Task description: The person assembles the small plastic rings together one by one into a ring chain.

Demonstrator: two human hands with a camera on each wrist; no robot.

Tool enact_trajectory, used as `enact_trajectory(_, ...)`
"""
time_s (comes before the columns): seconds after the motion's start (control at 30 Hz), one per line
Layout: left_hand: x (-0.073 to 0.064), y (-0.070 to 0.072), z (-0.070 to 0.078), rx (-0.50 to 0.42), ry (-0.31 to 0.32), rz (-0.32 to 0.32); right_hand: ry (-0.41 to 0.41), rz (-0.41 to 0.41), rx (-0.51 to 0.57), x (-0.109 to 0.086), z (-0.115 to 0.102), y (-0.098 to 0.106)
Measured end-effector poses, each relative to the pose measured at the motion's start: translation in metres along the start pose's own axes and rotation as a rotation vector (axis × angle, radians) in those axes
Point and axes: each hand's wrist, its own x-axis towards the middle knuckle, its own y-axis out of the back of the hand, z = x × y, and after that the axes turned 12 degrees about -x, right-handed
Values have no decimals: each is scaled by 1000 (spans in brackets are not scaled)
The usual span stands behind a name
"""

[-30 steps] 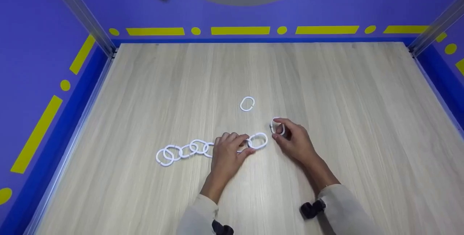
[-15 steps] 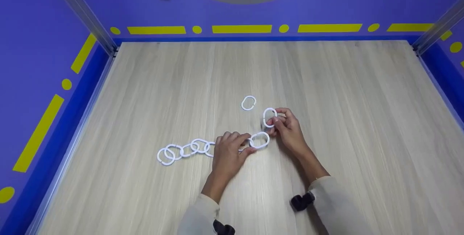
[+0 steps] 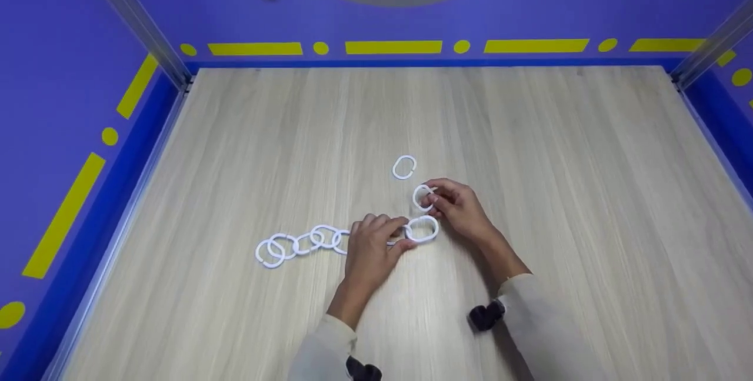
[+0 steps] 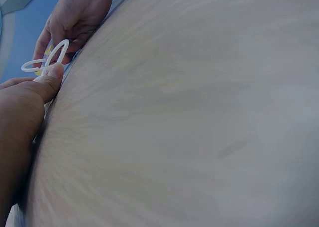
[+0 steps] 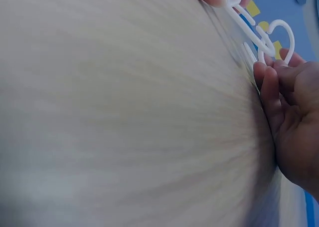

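Observation:
My left hand (image 3: 372, 249) pinches the right end of a chain of white plastic links (image 3: 304, 244), between thumb and index finger. The chain trails left along the table, partly hidden under that hand. Its end link (image 3: 436, 231) sticks out to the right of the fingertips. My right hand (image 3: 462, 207) pinches a separate white link (image 3: 415, 197), tilted up just above the end link. In the right wrist view, this open-gapped link (image 5: 291, 35) stands close beside the chain's end link (image 5: 249, 31).
One loose white link (image 3: 395, 170) lies farther back on the wood-grain table (image 3: 559, 151). Blue-purple panels (image 3: 529, 4) with yellow marks wall in the back and sides. A small black device (image 3: 487, 315) sits on my right wrist.
My right hand has moved left with its link, from beside the chain's end to just above it, and turned the link. My left hand has stayed in place on the chain.

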Motion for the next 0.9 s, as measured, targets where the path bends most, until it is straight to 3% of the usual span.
enact_trajectory(0.33,0,0,1,6,-6,-2,85,-76,-29,-1,-1,-1)
enact_trajectory(0.9,0,0,1,0,-3,1,105,-205,-31,-2,-1,7)
